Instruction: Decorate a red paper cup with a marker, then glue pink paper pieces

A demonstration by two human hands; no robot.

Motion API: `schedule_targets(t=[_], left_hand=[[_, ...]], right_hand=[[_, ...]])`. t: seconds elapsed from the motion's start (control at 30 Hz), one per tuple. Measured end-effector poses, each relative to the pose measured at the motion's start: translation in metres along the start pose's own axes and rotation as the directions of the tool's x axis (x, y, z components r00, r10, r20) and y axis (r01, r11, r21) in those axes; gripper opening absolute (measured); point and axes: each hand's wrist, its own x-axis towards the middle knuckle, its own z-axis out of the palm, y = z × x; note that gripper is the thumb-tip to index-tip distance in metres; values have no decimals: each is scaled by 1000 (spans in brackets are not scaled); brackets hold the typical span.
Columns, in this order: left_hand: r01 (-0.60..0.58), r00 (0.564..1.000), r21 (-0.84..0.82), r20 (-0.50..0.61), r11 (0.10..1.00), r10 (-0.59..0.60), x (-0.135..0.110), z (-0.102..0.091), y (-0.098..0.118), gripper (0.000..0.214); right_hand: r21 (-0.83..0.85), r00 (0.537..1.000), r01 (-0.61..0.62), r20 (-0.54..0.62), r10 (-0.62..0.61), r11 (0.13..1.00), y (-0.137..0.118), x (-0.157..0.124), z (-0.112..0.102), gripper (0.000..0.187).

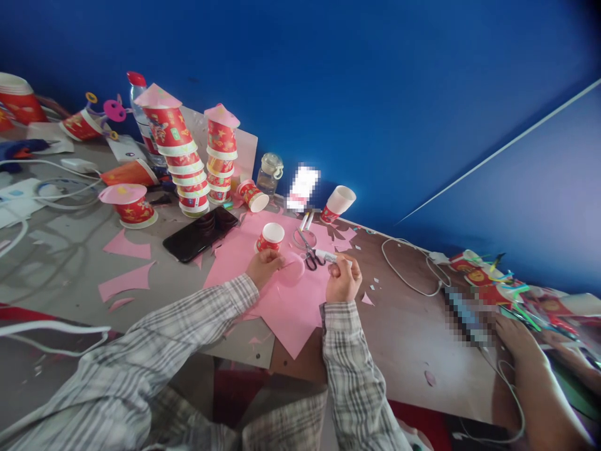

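Observation:
My left hand (263,265) pinches a pink paper disc (292,270) that lies on a large pink paper sheet (286,307). My right hand (344,280) is closed round a white glue stick (331,257), held just right of the disc. Black-handled scissors (310,255) lie between the two hands, a little farther back. A small red paper cup (271,237) stands upright just behind my left hand.
Two stacks of red cups (184,164) with pink paper lids stand at the back, beside a black phone (201,233), a glass jar (270,173) and a lying cup (339,203). Pink scraps (126,280) and white cables (408,275) litter the table. Another person's arm (539,382) rests at right.

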Motion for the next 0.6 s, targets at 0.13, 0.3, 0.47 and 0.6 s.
schedule_targets(t=[0.13, 0.3, 0.47, 0.6], left_hand=[[7, 1000, -25, 14, 1000, -7, -1, 1, 1, 22], [7, 1000, -36, 19, 999, -6, 0, 1, -1, 24], [-4, 999, -50, 44, 999, 6, -2, 1, -1, 32], [-1, 993, -86, 113, 996, 11, -8, 3, 6, 47]], right_hand=[[74, 996, -83, -1, 84, 994, 2, 2, 0, 11], [108, 993, -113, -5, 114, 988, 4, 4, -2, 11], [181, 970, -242, 80, 231, 953, 6, 5, -3, 15], [231, 913, -402, 170, 370, 886, 12, 4, 0, 29]])
